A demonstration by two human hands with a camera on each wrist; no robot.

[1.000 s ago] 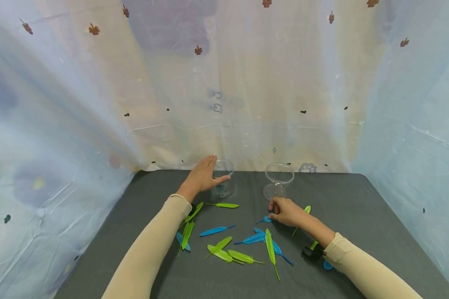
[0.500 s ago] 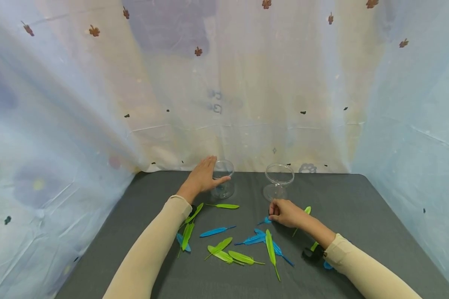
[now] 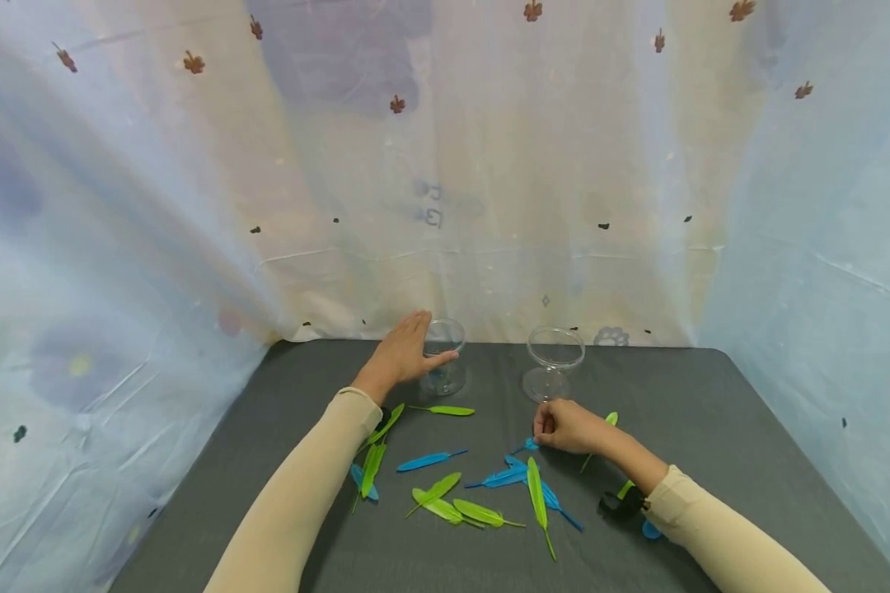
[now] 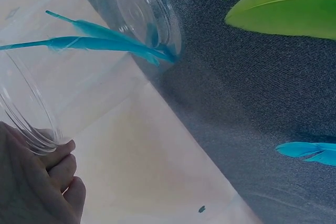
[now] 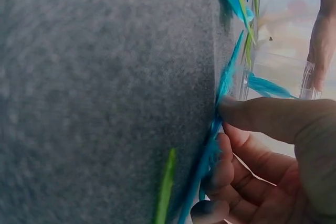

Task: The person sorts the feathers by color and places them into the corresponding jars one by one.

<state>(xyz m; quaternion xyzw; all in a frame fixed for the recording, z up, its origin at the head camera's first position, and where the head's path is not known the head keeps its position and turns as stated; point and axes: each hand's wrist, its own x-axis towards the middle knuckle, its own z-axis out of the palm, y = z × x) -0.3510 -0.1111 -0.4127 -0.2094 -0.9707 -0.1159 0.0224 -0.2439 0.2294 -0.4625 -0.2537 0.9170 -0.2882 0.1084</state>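
Note:
My left hand [image 3: 399, 356] grips a clear jar [image 3: 445, 380] at the back of the table, thumb on the near side. Its curled fingertips show at the jar's rim in the left wrist view, and two blue feathers [image 4: 105, 44] lean inside the clear wall. Thumb and fingers of my right hand [image 3: 569, 428] pinch a blue feather [image 5: 226, 80] low over the grey cloth, just in front of a second clear jar [image 3: 545, 384] standing upright. Part of the pinched feather is hidden by the fingers.
Green feathers [image 3: 486, 512] and blue feathers [image 3: 503, 478] lie scattered over the grey table [image 3: 415, 560], some overlapping. A few lie beside or under both forearms. A patterned curtain [image 3: 489, 165] hangs right behind the table's back edge.
My right hand has shifted very slightly toward the front with its fingers on the blue feather. The left hand stays at the jar, and the feathers on the table lie as before.

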